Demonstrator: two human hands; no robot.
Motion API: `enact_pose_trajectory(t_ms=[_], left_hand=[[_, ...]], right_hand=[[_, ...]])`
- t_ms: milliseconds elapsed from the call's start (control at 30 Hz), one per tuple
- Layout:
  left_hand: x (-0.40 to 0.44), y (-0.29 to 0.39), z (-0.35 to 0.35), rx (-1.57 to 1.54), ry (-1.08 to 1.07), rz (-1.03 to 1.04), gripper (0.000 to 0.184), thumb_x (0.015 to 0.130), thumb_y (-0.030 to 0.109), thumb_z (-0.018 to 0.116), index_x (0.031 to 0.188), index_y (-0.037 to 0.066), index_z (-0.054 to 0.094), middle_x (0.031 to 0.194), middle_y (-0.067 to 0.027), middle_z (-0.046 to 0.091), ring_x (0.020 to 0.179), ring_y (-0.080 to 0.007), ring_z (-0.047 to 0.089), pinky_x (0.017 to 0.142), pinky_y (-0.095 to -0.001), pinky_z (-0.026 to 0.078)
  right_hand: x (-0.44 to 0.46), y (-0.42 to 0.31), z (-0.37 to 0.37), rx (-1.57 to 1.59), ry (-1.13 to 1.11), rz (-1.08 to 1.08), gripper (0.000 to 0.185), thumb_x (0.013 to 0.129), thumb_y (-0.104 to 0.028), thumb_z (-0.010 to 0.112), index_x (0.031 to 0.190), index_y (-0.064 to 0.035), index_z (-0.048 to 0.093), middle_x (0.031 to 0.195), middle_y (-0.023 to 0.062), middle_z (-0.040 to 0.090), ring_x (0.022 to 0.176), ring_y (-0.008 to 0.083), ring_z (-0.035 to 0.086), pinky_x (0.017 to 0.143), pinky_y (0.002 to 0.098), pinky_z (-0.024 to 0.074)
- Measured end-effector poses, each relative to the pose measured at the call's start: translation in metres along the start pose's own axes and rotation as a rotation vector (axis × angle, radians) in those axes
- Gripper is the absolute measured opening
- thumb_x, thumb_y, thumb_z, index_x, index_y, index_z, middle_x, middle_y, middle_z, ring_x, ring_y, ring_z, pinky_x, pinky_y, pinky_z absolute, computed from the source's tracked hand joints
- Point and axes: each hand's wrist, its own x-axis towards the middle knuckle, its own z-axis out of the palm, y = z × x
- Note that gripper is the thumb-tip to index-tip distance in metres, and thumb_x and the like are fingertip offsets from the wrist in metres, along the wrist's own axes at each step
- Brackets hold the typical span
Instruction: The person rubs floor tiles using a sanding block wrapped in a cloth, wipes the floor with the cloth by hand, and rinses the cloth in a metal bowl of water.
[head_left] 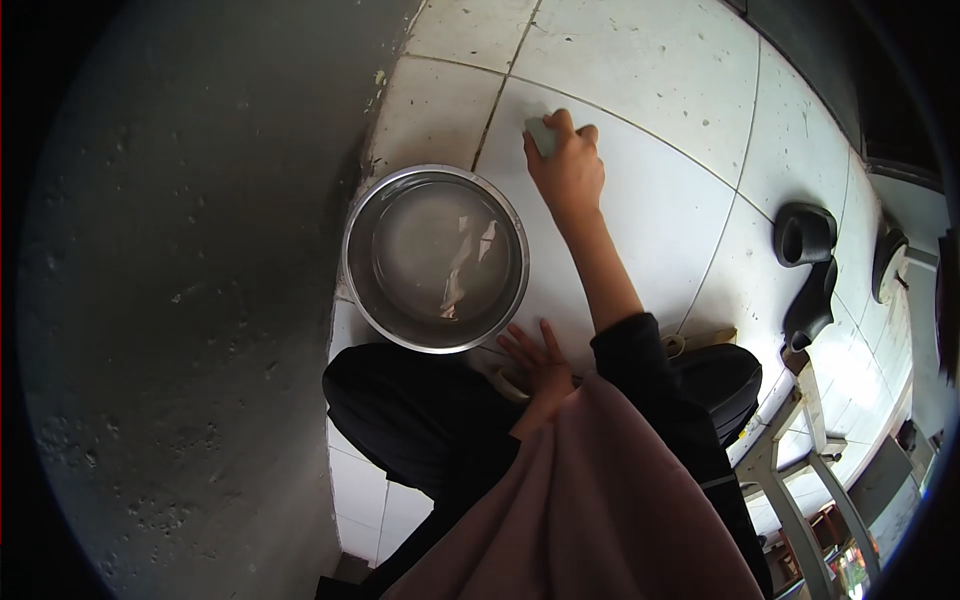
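My right hand (pixel 570 165) is stretched forward over the white floor tiles (pixel 640 210), its fingers closed round a pale grey-green piece (pixel 542 136) that touches the floor. What the piece is made of I cannot tell. Close to my body, my left hand (pixel 540 360) rests with its fingers spread on the floor, holding nothing. Just left of it stands a round metal basin (pixel 437 345) with cloudy water (pixel 430 250) in it.
A dark grey wall (pixel 200 280) runs along the left side. Dark slippers (pixel 805 235) lie on the tiles to the right. Beyond them, at the lower right, is a pale wooden frame (pixel 790 500) with legs.
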Motion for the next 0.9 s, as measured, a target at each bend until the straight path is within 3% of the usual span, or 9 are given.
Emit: enact_pose_trajectory(t_ms=[67, 133, 333, 467, 500, 533, 700, 800, 900], left_hand=[[0.0, 0.0, 0.002, -0.005, 0.01, -0.015, 0.086, 0.084, 0.002, 0.052, 0.147, 0.015, -0.006, 0.143, -0.0375, -0.019, 0.127, -0.0641, -0.015, 0.101, -0.0721, 0.014], [0.005, 0.004, 0.002, 0.239, -0.108, -0.102, 0.084, 0.086, 0.007, 0.051, 0.147, 0.015, -0.007, 0.143, -0.0373, -0.02, 0.128, -0.0628, -0.015, 0.1, -0.0726, 0.015], [0.002, 0.002, 0.0, 0.147, -0.12, -0.092, 0.084, 0.086, 0.006, 0.051, 0.147, 0.014, -0.007, 0.143, -0.0375, -0.02, 0.129, -0.0612, -0.016, 0.099, -0.0727, 0.017], [0.0, 0.003, -0.002, 0.077, -0.012, -0.043, 0.086, 0.086, 0.004, 0.052, 0.147, 0.014, -0.007, 0.143, -0.0378, -0.019, 0.13, -0.061, -0.015, 0.099, -0.0726, 0.018], [0.002, 0.008, -0.011, 0.149, -0.114, -0.075, 0.086, 0.086, 0.008, 0.053, 0.146, 0.013, -0.008, 0.143, -0.0382, -0.019, 0.13, -0.0613, -0.013, 0.094, -0.0772, 0.016], [0.005, 0.009, -0.015, 0.219, -0.215, -0.111, 0.086, 0.087, 0.012, 0.054, 0.145, 0.012, -0.009, 0.142, -0.0386, -0.018, 0.13, -0.0616, -0.01, 0.089, -0.0818, 0.015], [0.004, 0.001, 0.002, 0.185, -0.069, -0.058, 0.087, 0.086, 0.007, 0.054, 0.146, 0.012, -0.008, 0.143, -0.0386, -0.017, 0.13, -0.0621, -0.01, 0.091, -0.0794, 0.016], [0.006, 0.002, -0.002, 0.167, -0.037, -0.043, 0.087, 0.085, 0.005, 0.054, 0.146, 0.013, -0.008, 0.143, -0.0386, -0.017, 0.13, -0.0624, -0.01, 0.093, -0.078, 0.017], [0.005, 0.004, -0.004, 0.21, -0.069, -0.072, 0.088, 0.084, 0.002, 0.054, 0.146, 0.013, -0.007, 0.143, -0.0385, -0.016, 0.13, -0.0627, -0.01, 0.094, -0.0765, 0.018]], right_hand=[[0.039, 0.001, -0.005, 0.009, -0.052, 0.033, 0.037, 0.075, -0.036, 0.071, 0.101, -0.0122, 0.058, 0.089, 0.0222, 0.058, 0.07, 0.0377, 0.065, 0.062, 0.0444, 0.0549], [0.041, 0.013, -0.027, 0.11, -0.18, 0.132, 0.037, 0.075, -0.037, 0.071, 0.098, -0.0098, 0.06, 0.082, 0.0219, 0.061, 0.071, 0.0388, 0.064, 0.066, 0.0439, 0.0543], [-0.026, 0.006, -0.018, -0.052, -0.057, 0.05, 0.034, 0.074, -0.03, 0.072, 0.101, -0.0152, 0.057, 0.092, 0.0177, 0.054, 0.061, 0.0334, 0.064, 0.053, 0.0415, 0.0553], [0.031, 0.011, -0.008, 0.061, -0.051, 0.046, 0.035, 0.075, -0.034, 0.071, 0.101, -0.0132, 0.058, 0.089, 0.022, 0.058, 0.067, 0.0382, 0.064, 0.061, 0.044, 0.0543], [0.037, 0.017, -0.018, 0.176, -0.136, 0.121, 0.037, 0.076, -0.036, 0.071, 0.1, -0.0118, 0.059, 0.087, 0.0233, 0.06, 0.071, 0.0406, 0.063, 0.064, 0.0452, 0.0532], [0.034, 0.026, -0.023, 0.227, -0.158, 0.137, 0.039, 0.074, -0.036, 0.072, 0.1, -0.0109, 0.059, 0.085, 0.0229, 0.06, 0.071, 0.0397, 0.064, 0.063, 0.0451, 0.0529], [-0.044, 0.021, -0.027, 0.007, -0.069, -0.004, 0.034, 0.074, -0.027, 0.074, 0.102, -0.0162, 0.057, 0.086, 0.0168, 0.054, 0.064, 0.0323, 0.065, 0.054, 0.0404, 0.0559], [-0.003, 0.006, -0.006, 0.03, 0.004, -0.014, 0.035, 0.075, -0.031, 0.072, 0.1, -0.0112, 0.058, 0.086, 0.0217, 0.058, 0.066, 0.0391, 0.063, 0.061, 0.0434, 0.0549], [0.046, 0.014, -0.011, 0.146, -0.136, 0.075, 0.038, 0.076, -0.035, 0.071, 0.102, -0.0091, 0.059, 0.088, 0.0244, 0.06, 0.069, 0.0401, 0.063, 0.067, 0.0455, 0.0541]])
